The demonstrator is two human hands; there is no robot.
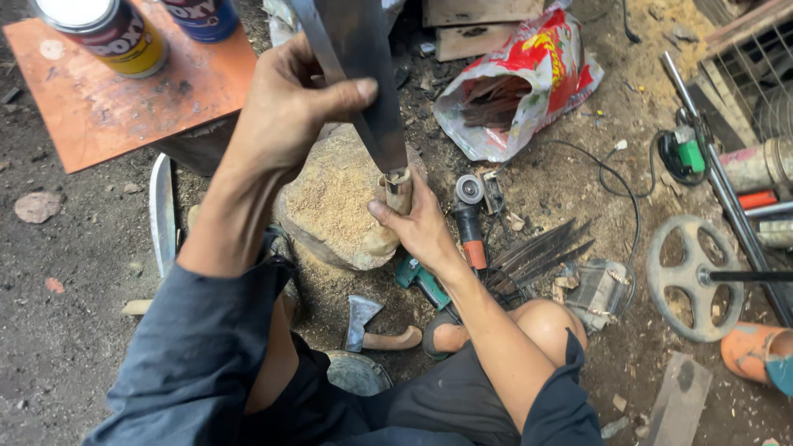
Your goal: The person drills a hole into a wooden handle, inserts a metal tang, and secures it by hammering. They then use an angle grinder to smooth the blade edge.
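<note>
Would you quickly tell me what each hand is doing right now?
Left hand: closed around the dark metal blade.
Right hand: closed on the wooden handle at the blade's lower end.

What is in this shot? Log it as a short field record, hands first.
left hand: gripped around the dark blade, thumb across it
right hand: gripped around the wooden handle at the blade's lower end
under the handle: stone dusted with sawdust
near right hand: angle grinder
on ground: hatchet
upper left: two tins on an orange board
</note>
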